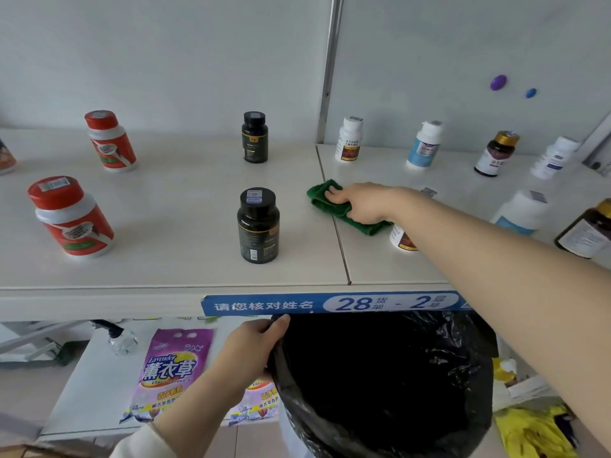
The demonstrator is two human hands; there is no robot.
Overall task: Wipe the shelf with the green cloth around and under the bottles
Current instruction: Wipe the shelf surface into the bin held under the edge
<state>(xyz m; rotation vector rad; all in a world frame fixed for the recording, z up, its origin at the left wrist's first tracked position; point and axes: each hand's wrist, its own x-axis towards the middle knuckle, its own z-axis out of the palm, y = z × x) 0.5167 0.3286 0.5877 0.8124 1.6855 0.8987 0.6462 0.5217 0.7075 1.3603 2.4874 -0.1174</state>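
Right hand (358,201) palm-down on the green cloth (334,208), fingers laid across it, pressing it onto the shelf (165,233). Cloth sits folded at the seam between the two shelf panels, right of the front black bottle (258,224), touching neither it nor the white bottle (349,139) behind. Another white bottle (401,239) is partly hidden under my forearm. Left hand (254,345) below the shelf edge, fingers curled over the rim of the black bin bag (380,385).
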